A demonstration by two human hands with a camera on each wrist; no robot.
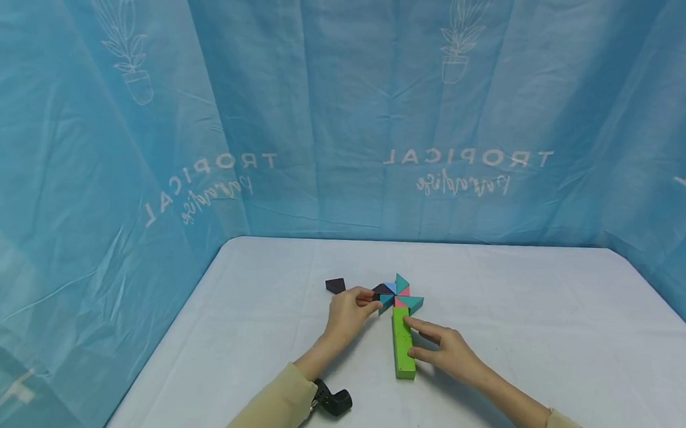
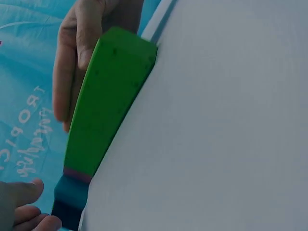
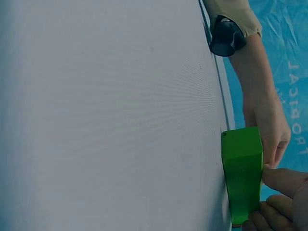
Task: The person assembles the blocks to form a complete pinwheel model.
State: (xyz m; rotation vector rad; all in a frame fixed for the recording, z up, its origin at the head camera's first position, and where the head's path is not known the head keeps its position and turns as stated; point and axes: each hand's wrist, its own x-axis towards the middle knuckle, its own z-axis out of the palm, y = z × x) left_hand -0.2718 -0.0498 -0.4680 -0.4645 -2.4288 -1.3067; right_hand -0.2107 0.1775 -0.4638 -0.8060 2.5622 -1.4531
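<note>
Small triangular blocks in teal, pink, blue and black lie as a pinwheel [image 1: 413,302] on the white table. A long green bar [image 1: 402,346], seemingly of joined blocks, extends from it toward the near edge. My left hand [image 1: 346,314] is at the pinwheel's left side, its fingertips against the black and teal blocks; its thumb stands apart from the fingers in the left wrist view. On the bar's right side, my right hand [image 1: 446,352] touches with extended index finger and thumb. In the right wrist view the green bar [image 3: 242,168] hides some fingertips.
A separate black block [image 1: 335,285] lies left of the pinwheel, beyond my left hand. Black wrist devices [image 1: 334,400] sit below both sleeves. Blue printed curtains [image 1: 348,111] hang behind and beside the white-covered table [image 1: 546,328].
</note>
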